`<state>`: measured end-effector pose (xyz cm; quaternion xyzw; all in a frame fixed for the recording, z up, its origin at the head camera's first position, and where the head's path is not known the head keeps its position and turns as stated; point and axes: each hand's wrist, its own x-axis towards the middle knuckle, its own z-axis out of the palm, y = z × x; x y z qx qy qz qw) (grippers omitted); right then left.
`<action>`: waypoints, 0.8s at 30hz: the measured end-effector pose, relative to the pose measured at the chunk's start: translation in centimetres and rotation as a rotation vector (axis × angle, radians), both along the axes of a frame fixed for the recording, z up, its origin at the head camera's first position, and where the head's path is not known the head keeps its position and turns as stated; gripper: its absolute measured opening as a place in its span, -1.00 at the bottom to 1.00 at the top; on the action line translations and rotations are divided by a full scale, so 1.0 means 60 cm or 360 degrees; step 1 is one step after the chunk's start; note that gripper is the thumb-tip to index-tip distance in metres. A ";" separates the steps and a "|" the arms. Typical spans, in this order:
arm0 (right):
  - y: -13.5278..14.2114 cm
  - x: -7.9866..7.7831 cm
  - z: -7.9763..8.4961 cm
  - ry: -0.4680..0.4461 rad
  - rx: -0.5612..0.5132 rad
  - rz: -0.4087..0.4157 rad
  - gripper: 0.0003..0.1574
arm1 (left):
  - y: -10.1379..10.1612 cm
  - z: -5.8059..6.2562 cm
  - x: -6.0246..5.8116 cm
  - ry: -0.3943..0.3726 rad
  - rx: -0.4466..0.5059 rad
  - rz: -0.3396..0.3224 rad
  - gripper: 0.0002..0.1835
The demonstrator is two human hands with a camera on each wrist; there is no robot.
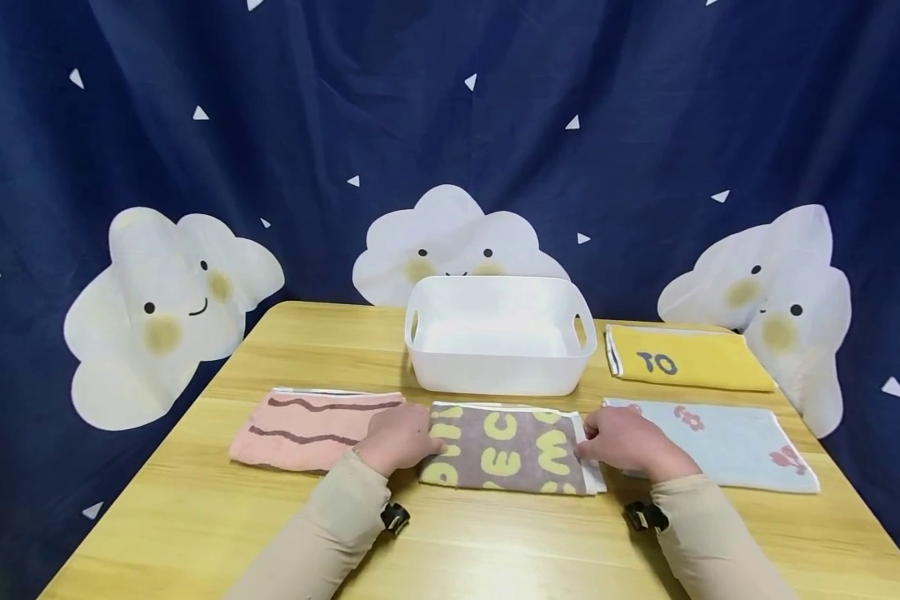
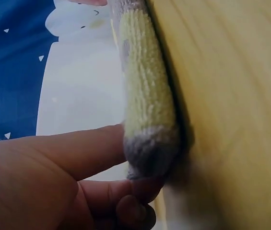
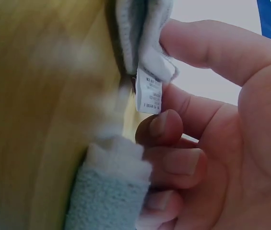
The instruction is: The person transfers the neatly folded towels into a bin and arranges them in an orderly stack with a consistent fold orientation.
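Observation:
A folded grey-brown towel with yellow letters [image 1: 502,450] lies on the table in front of me. At its left edge is my left hand [image 1: 401,435], thumb on top and fingers curled at the fold, pinching it; the left wrist view shows the towel's thick end [image 2: 149,96] between them. My right hand [image 1: 630,440] pinches the opposite edge, where white hems and a printed care label [image 3: 148,93] stick out. Left of the towel lies a folded pink towel with dark wavy stripes [image 1: 300,427]. To the right is a folded pale blue towel with pink flowers [image 1: 727,446], close by my right fingers.
Behind the lettered towel stands a white plastic basket [image 1: 495,375] with a handle hole at each end. A folded yellow towel [image 1: 708,358] marked "TO" lies at the back right. A dark blue curtain with clouds [image 1: 457,108] hangs behind the wooden table [image 1: 480,550].

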<state>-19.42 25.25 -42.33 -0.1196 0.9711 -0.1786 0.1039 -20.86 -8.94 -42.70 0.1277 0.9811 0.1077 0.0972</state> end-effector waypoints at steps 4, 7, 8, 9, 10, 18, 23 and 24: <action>0.002 0.000 0.001 0.0006 -0.0023 0.0028 -0.55 | -0.001 0.002 0.002 -0.0008 0.0026 -0.0010 -0.49; 0.001 0.001 0.004 -0.0005 -0.0040 0.0023 -0.56 | -0.004 0.002 0.002 -0.0006 0.0053 -0.0041 -0.50; 0.001 0.001 0.005 -0.0012 -0.0046 0.0017 -0.57 | -0.006 0.003 0.001 -0.0009 0.0062 -0.0055 -0.50; 0.000 0.001 0.006 -0.0012 -0.0050 0.0014 -0.58 | -0.007 0.004 0.001 -0.0009 0.0070 -0.0069 -0.50; 0.001 0.001 0.006 -0.0014 -0.0056 0.0009 -0.58 | -0.009 0.004 0.001 -0.0013 0.0081 -0.0082 -0.51; 0.000 -0.001 0.019 0.0011 -0.0131 0.0054 -0.57 | -0.020 0.015 0.000 -0.0024 0.0155 -0.0139 -0.49; -0.002 0.008 0.035 0.0064 -0.0158 0.0109 -0.56 | -0.024 0.024 0.002 -0.0025 0.0200 -0.0161 -0.48; -0.002 0.010 0.038 0.0069 -0.0165 0.0112 -0.55 | -0.025 0.027 0.003 -0.0025 0.0213 -0.0158 -0.48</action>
